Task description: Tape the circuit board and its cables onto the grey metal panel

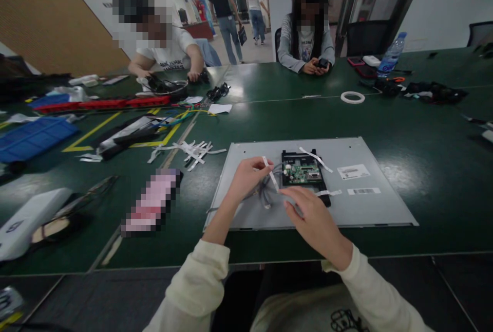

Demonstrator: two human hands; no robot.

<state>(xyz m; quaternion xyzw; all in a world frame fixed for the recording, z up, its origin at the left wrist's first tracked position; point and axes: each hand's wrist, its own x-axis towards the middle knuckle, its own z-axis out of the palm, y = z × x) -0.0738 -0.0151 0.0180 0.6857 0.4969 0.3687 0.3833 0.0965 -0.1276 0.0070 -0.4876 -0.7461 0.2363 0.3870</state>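
A grey metal panel (370, 208) lies flat on the green table in front of me. A small green circuit board (302, 171) sits in a black frame near its middle, with white tape strips across it. My left hand (246, 178) pinches one end of a white tape strip (270, 173) just left of the board. My right hand (308, 216) has its fingers closed on the strip's lower end, above a bundle of grey wires (264, 193) on the panel.
Several loose white tape strips (194, 151) lie left of the panel, beside a pink object (152, 201). A tape roll (352, 97) and a water bottle (391, 54) stand farther back. Two people sit across the table. A blue tray (33, 136) lies at the left.
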